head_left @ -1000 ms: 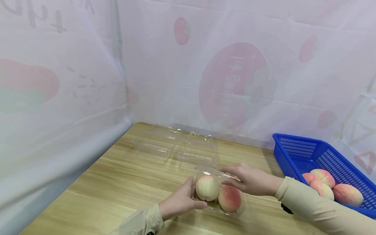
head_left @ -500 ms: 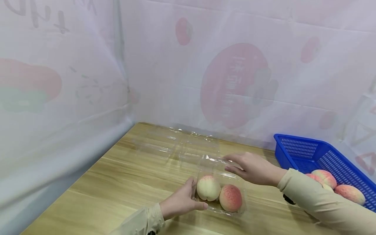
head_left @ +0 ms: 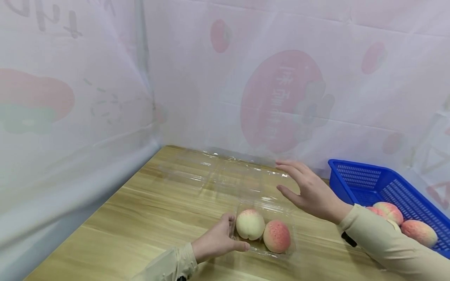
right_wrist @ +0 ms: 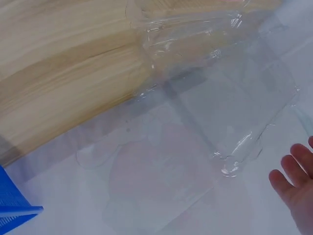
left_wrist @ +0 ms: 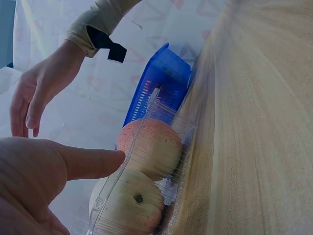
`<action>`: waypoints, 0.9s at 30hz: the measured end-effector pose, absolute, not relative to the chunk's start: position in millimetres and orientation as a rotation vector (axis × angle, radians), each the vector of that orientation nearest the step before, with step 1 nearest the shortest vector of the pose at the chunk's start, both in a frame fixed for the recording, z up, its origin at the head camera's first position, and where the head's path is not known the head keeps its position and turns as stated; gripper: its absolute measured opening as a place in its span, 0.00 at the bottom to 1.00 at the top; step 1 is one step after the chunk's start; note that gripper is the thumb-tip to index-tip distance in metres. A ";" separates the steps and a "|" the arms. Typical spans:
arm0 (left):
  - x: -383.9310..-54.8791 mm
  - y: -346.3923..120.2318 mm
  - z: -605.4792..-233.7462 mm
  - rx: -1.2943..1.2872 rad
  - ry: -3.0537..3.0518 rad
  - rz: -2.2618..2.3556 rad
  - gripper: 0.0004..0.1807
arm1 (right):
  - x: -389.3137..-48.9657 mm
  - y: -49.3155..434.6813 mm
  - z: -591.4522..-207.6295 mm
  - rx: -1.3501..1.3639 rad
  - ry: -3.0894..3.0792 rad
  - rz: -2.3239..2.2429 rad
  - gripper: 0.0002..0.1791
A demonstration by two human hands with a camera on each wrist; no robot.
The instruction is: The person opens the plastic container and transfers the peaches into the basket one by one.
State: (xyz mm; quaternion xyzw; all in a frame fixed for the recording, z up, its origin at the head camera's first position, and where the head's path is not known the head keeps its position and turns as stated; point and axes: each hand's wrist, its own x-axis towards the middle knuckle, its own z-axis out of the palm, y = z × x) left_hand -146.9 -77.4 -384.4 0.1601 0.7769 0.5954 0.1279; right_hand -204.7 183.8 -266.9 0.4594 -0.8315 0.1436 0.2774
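Note:
A clear plastic clamshell fruit box [head_left: 258, 253] sits on the wooden table, its lid [right_wrist: 234, 107] raised and leaning back. Inside lie two peaches side by side, a pale one [head_left: 250, 225] on the left and a redder one [head_left: 277, 237] on the right. My left hand [head_left: 221, 241] grips the box's left end, fingers behind it and thumb [left_wrist: 93, 164] along the front rim. Fingers spread and holding nothing, my right hand [head_left: 313, 191] is raised by the lid's right side, apart from it in the right wrist view.
To the right stands a blue perforated basket [head_left: 346, 187] with several peaches [head_left: 418, 233] in it. More clear plastic boxes [head_left: 186, 173] lie at the back left of the table [head_left: 140, 226]. Printed white cloth [head_left: 197, 97] hangs behind and at the sides.
My right hand has moved up and back from over the peaches, and its fingers have come off the lid. The lid has swung up and away. My left hand stays at the box.

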 end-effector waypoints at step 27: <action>-146.1 -77.7 -385.1 0.444 2.269 1.746 0.43 | -174.2 206.8 -321.1 0.946 -2.412 0.837 0.22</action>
